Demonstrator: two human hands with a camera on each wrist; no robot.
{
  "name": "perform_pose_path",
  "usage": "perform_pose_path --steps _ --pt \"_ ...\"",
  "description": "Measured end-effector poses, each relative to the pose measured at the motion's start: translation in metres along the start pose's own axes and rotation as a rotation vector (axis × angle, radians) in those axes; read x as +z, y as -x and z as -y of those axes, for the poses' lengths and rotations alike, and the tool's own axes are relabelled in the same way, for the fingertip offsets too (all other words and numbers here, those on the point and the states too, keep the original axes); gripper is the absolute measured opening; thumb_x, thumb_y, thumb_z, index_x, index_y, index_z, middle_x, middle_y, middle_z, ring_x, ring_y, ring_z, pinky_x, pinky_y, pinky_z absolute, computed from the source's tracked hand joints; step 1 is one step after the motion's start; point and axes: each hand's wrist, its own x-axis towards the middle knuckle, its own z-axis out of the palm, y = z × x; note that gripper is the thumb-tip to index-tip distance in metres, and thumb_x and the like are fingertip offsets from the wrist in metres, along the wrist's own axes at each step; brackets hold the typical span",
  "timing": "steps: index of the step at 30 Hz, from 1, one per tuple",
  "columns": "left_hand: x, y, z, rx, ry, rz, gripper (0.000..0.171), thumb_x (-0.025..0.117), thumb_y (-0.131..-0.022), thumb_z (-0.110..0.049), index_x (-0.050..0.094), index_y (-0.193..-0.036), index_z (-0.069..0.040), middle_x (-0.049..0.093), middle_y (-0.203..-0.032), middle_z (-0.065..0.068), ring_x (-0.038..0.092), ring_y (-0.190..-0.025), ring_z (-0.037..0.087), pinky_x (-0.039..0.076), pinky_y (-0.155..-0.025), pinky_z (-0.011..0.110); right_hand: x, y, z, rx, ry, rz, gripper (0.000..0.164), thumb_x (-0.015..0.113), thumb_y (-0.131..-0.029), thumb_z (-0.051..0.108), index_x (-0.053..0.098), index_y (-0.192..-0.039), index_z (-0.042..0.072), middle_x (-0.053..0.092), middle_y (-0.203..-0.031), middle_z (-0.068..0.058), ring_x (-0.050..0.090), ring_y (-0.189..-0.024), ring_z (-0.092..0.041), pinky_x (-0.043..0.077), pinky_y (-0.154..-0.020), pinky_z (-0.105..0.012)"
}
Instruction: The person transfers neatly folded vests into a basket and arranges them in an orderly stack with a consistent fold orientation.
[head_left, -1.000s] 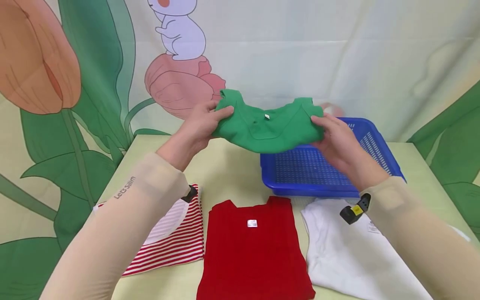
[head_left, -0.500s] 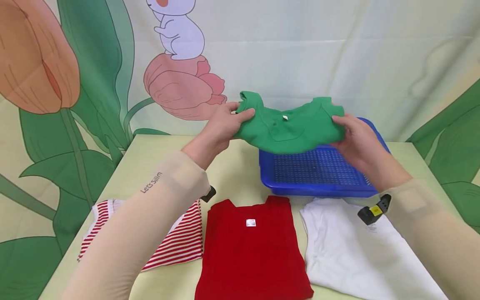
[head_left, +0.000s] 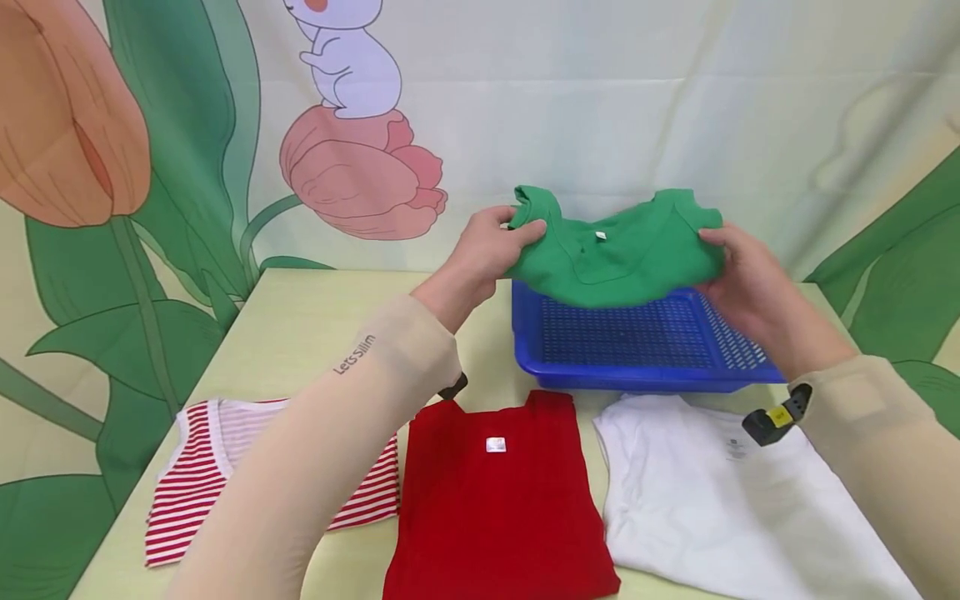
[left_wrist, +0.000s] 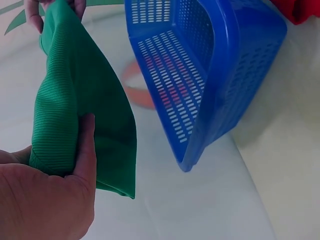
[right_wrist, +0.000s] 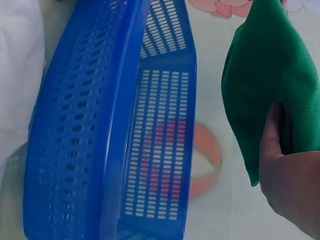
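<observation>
A folded green shirt [head_left: 622, 258] with a small white neck label is held up by both hands, overlapping the back of the blue basket [head_left: 630, 379] in the head view. My left hand [head_left: 487, 254] grips its left end, thumb on the near side. At the other end my right hand [head_left: 750, 279] grips the cloth the same way. In the left wrist view the left thumb presses along the ribbed fold of the shirt [left_wrist: 57, 110]. The right wrist view has the right hand [right_wrist: 292, 175] around the opposite end, beside the basket's perforated wall [right_wrist: 75, 130].
On the pale table [head_left: 300, 308] lie three folded garments in a row: a red-and-white striped one [head_left: 187, 492] partly behind the left sleeve, a red shirt [head_left: 502, 508], and a white shirt [head_left: 690, 500]. A printed curtain [head_left: 540, 100] hangs behind the table.
Both hands have carried the green shirt to the right, from left of the basket to above it. More of the striped garment shows now from behind the left sleeve.
</observation>
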Motion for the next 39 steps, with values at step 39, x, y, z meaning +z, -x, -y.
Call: perform_pose_path --steps 39 --pt "0.074 -0.030 0.037 -0.031 -0.256 -0.046 0.046 0.064 -0.110 -0.024 0.059 -0.150 -0.003 0.061 -0.149 0.015 0.057 -0.137 0.028 0.054 -0.106 0.040 -0.064 -0.008 -0.010 0.132 0.312 -0.087 0.023 0.049 -0.114 0.025 0.049 -0.133 0.012 0.046 -0.136 0.005 0.053 -0.118 -0.005 0.052 -0.094 -0.019"
